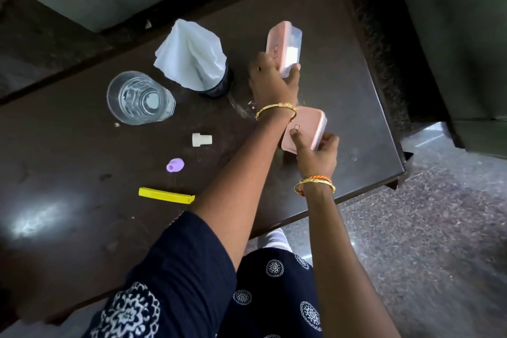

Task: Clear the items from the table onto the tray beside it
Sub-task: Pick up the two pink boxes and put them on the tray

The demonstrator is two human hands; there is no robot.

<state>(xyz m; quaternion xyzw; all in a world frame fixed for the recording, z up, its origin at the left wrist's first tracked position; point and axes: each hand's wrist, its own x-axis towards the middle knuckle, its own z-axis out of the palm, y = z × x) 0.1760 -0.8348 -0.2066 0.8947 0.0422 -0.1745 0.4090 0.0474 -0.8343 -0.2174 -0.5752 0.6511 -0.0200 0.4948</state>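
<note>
Both hands hold a pink box each, at the table's right end.
Left hand (pixel 270 78) grips the far pink box (pixel 284 45), tilted up; right hand (pixel 315 155) pinches the near pink box (pixel 308 125), just under the left wrist. No tray in view.

On the bench (pixel 68 228) we see two lidded boxes at the right, one (pixel 284 45) behind the other (pixel 307 129); left of them a holder of napkins (pixel 192 55), then a glass (pixel 140 97).
</note>
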